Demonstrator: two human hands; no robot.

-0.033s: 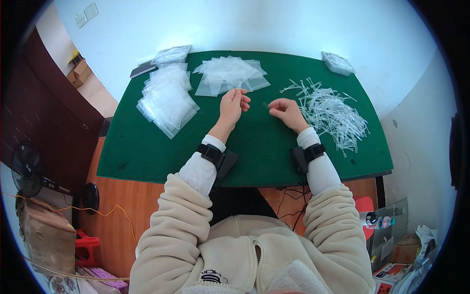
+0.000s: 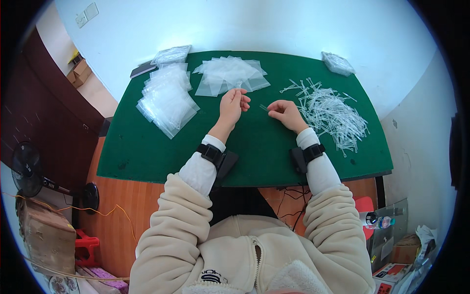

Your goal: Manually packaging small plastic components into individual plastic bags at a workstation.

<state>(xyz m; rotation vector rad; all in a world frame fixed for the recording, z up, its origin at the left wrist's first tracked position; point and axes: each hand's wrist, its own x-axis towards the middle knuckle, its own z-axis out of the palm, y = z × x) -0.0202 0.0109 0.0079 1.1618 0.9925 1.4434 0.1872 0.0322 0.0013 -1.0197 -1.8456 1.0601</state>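
My left hand (image 2: 234,104) is at the near edge of a spread of clear plastic bags (image 2: 210,84). Its thumb and fingers are pinched together on a small clear looped plastic piece (image 2: 239,84), whose end shows above the fingertips against the bags. To its right, my right hand (image 2: 286,115) pinches a thin clear plastic piece (image 2: 263,107) that points toward the left hand. Beside the right hand lies a large heap of thin clear plastic looped pieces (image 2: 333,115). The two hands are apart, both over the green tabletop (image 2: 259,147).
Another fanned pile of clear bags (image 2: 166,100) lies on the left, with a clear packet (image 2: 171,55) and a dark flat object (image 2: 142,70) behind it. A second clear packet (image 2: 338,63) sits at the back right by the wall. A black fan (image 2: 28,169) stands at far left.
My right hand has shifted very slightly left, and the thin clear piece in its fingers shows more sharply. The left hand has hardly moved.
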